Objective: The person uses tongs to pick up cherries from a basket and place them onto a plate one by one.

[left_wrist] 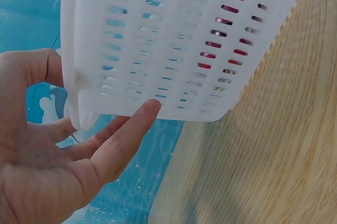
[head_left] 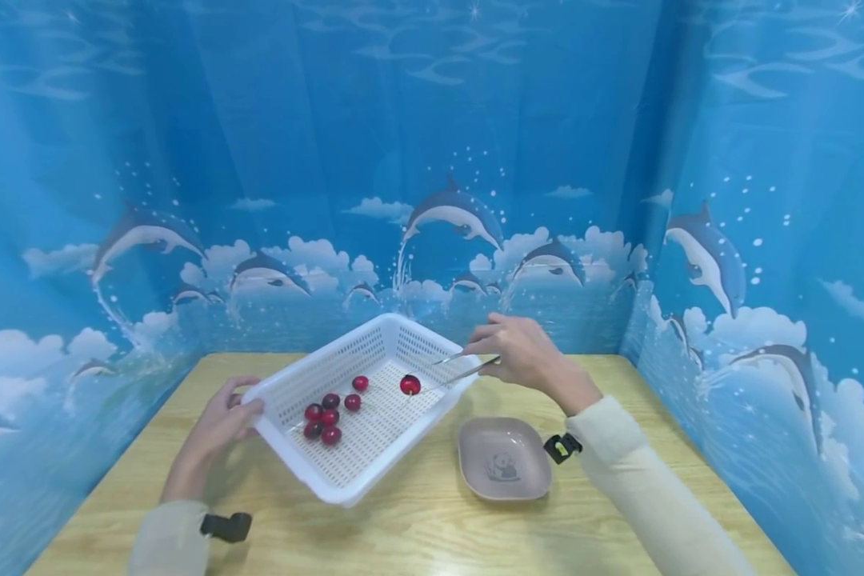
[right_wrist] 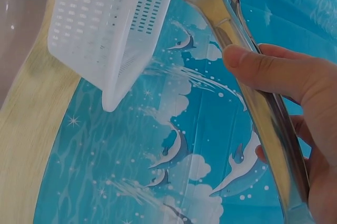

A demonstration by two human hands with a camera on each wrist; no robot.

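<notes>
My left hand [head_left: 219,424] grips the left end of a white perforated basket [head_left: 374,472], thumb and fingers at its rim. The basket is held tilted over the table; in the left wrist view, a finger [left_wrist: 126,140] lies against its outer wall. Several dark red cherries [head_left: 330,418] are gathered toward the basket's left side. Over the basket's right end, my right hand [head_left: 522,356] holds metal tongs [right_wrist: 231,29], thumb on one arm and fingers round the other. One cherry [head_left: 410,385] is at the tongs' tips, apart from the others; red shows through their tines in the right wrist view.
A pinkish-beige square dish [head_left: 504,490] with a panda picture stands on the wooden table [head_left: 403,536], just right of the basket and below my right wrist. Blue dolphin-print curtains [head_left: 432,120] enclose the table at the back and sides.
</notes>
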